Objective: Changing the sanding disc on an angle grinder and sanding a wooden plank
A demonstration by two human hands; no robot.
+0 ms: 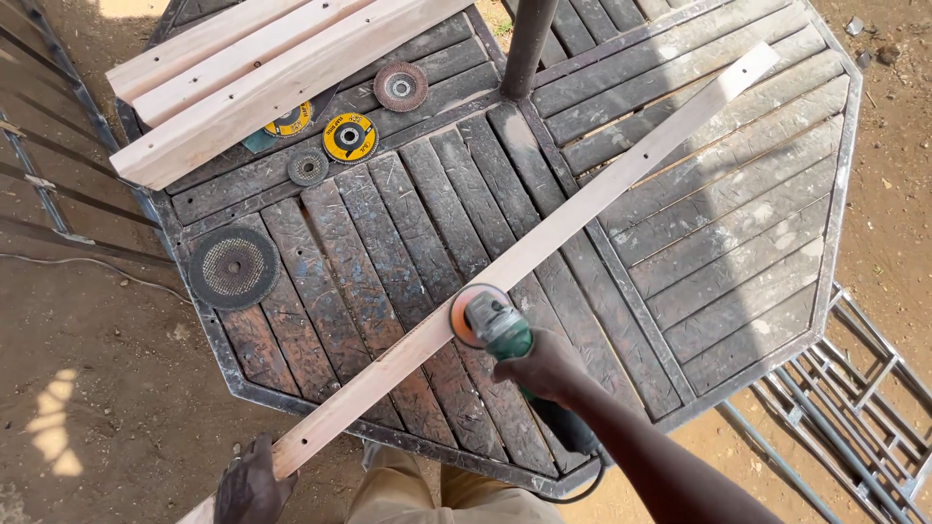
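The person is standing at the near edge of an eight-sided metal bench point(835, 184) with a slatted, worn top. A long wooden strip point(544, 243) is lying across the bench on a slant, running from the near left, where it is overhanging the edge, to the far right. The left hand point(254, 483) is wrapping its grip around the near end of the strip, fingers closed over the wood just off the bench's near left edge. The right hand point(544, 367) is holding a green angle grinder point(500, 328), its grip closed round the tool's body, and the grinder's orange-edged disc point(468, 315) is pressing against the strip about a third of the way along from the near end. A black cord is trailing from the grinder over the near edge of the bench.

On the far left of the bench a stack of wooden planks point(262, 73) is lying, also on a slant. Just beside and partly under the stack, several round discs are lying flat: a yellow disc point(349, 137), a brownish flap disc point(400, 86) and a small dark disc point(308, 167). A large dark cutting disc point(234, 267) is lying apart at the left edge. A dark pole point(529, 44) is rising from the middle of the bench at the far side. Metal frames point(845, 398) are lying on the dirt ground to the right.
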